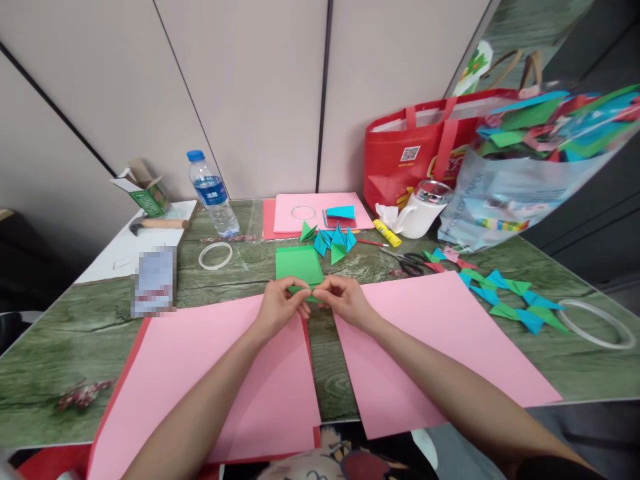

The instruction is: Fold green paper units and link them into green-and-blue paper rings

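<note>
The left hand (pixel 281 307) and the right hand (pixel 345 300) pinch with thumb against finger, almost without opening, and have hold of one small green piece (pixel 313 299). This piece is between the two hands, at the fingertips, partly hidden by them. Just beyond it, green sheets (pixel 299 265) lie on the table (pixel 327 373); one pink sheet (pixel 415 333) is under the right forearm.

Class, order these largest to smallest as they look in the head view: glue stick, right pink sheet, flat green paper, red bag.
1. Right pink sheet
2. Red bag
3. Flat green paper
4. Glue stick
</note>
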A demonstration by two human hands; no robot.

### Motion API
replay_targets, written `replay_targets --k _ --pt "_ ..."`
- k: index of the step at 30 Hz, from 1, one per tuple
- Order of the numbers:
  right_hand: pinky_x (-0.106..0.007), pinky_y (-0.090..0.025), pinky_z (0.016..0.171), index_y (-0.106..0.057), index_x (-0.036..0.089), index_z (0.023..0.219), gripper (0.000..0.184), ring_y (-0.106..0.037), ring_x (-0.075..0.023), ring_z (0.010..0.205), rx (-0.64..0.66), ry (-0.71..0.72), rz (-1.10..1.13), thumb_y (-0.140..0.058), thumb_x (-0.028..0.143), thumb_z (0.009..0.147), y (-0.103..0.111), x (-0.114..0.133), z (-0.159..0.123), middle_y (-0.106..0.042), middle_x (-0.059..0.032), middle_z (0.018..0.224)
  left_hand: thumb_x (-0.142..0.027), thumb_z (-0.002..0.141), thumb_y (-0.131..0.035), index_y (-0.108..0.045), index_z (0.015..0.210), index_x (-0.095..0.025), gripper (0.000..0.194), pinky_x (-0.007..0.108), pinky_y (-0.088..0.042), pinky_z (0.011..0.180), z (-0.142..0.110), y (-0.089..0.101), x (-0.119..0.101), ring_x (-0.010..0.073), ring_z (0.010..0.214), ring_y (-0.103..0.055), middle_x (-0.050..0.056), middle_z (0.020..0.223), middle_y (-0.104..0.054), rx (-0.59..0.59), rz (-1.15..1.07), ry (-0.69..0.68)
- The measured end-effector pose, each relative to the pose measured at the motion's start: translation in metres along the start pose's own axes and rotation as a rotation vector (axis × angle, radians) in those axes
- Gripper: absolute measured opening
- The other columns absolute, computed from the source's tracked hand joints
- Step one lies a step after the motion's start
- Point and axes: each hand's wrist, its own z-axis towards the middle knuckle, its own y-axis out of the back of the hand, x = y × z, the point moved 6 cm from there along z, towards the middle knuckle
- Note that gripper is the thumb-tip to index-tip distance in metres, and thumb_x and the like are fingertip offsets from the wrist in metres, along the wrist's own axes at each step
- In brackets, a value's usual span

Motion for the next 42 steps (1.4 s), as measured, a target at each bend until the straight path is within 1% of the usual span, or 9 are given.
replay_targets --k 3,6,10,15,21,24,29,37,42 --pt "-0.022 -0.044 0.045 -0.063 0.015 0.071 0.024 -0.057 -0.0109 0.050 0.005 -0.139 0.132 -0.069 0.037 0.063 0.001 -0.014 0.002 -0.060 0.0022 0.056 -0.031 0.064 -0.067 -0.057 0.078 -0.010 0.027 0.022 -0.046 0.036 0.000 0.002 0.004 0.0169 0.036 -0.059 0.001 0.041 -0.060 -0.049 -0.070 0.036" --pt "-0.025 -0.050 0.052 -0.065 0.016 0.079 0.029 -0.061 -0.0119 0.054 0.035 -0.213 0.238 -0.074 0.033 0.057 0.001 -0.021 0.003 -0.063 0.0024 0.062 -0.030 0.061 -0.070 -0.055 0.086 -0.011 0.035 0.023 -0.047 0.036 0.002 0.005 0.006 0.0185 0.037 -0.060 0.000 0.041 -0.060 -0.074 -0.106 0.034" --pt "-0.028 -0.053 0.059 -0.065 0.016 0.079 0.032 -0.062 -0.0121 0.055 0.017 -0.231 0.344 -0.077 0.030 0.053 0.003 -0.024 0.005 -0.062 0.0042 0.062 -0.030 0.062 -0.070 -0.052 0.096 -0.011 0.043 0.026 -0.051 0.042 0.006 0.010 0.006 0.0193 0.043 -0.063 -0.001 0.046 -0.061 -0.093 -0.156 -0.004" --pt "-0.027 -0.053 0.060 -0.060 0.017 0.083 0.036 -0.062 -0.0106 0.055 -0.060 -0.241 0.478 -0.078 0.027 0.054 0.008 -0.026 0.006 -0.059 0.0058 0.060 -0.025 0.063 -0.069 -0.049 0.105 -0.012 0.048 0.031 -0.057 0.059 0.008 0.011 0.005 0.0181 0.062 -0.067 -0.003 0.067 -0.058 -0.107 -0.295 -0.050" --pt "-0.027 -0.053 0.063 -0.061 0.017 0.084 0.033 -0.064 -0.0118 0.062 -0.075 -0.190 0.456 -0.076 0.029 0.057 0.010 -0.024 0.007 -0.061 0.0029 0.072 -0.020 0.063 -0.069 -0.047 0.112 -0.015 0.054 0.031 -0.057 0.060 0.008 0.011 0.002 0.0157 0.066 -0.066 -0.002 0.078 -0.054 -0.120 -0.278 -0.084" --pt "-0.028 -0.054 0.063 -0.062 0.017 0.085 0.032 -0.064 -0.0116 0.061 -0.094 -0.194 0.438 -0.074 0.032 0.059 0.010 -0.024 0.007 -0.063 0.0019 0.076 -0.022 0.064 -0.069 -0.047 0.111 -0.016 0.053 0.031 -0.058 0.060 0.009 0.012 0.004 0.0154 0.066 -0.066 -0.001 0.080 -0.055 -0.133 -0.267 -0.090" --pt "-0.029 -0.054 0.062 -0.062 0.017 0.084 0.030 -0.062 -0.0118 0.059 -0.115 -0.206 0.461 -0.069 0.039 0.065 0.010 -0.024 0.008 -0.063 0.0014 0.070 -0.024 0.063 -0.069 -0.050 0.107 -0.015 0.049 0.030 -0.058 0.061 0.010 0.015 0.006 0.0153 0.067 -0.066 0.000 0.084 -0.055 -0.153 -0.267 -0.076" --pt "-0.024 -0.053 0.051 -0.061 0.017 0.075 0.031 -0.063 -0.0134 0.056 -0.100 -0.283 0.499 -0.070 0.043 0.063 0.004 -0.027 0.007 -0.059 0.0030 0.060 -0.029 0.066 -0.067 -0.050 0.102 -0.016 0.042 0.029 -0.056 0.053 0.009 0.018 0.004 0.0145 0.056 -0.063 -0.004 0.066 -0.056 -0.165 -0.250 -0.065" --pt "-0.020 -0.051 0.047 -0.058 0.013 0.072 0.032 -0.063 -0.0110 0.050 0.026 -0.354 0.533 -0.065 0.045 0.068 -0.007 -0.026 0.005 -0.064 -0.0013 0.061 -0.032 0.064 -0.068 -0.048 0.085 -0.017 0.033 0.025 -0.051 0.044 0.009 0.022 0.006 0.0132 0.046 -0.059 -0.005 0.057 -0.058 -0.215 -0.208 -0.056"
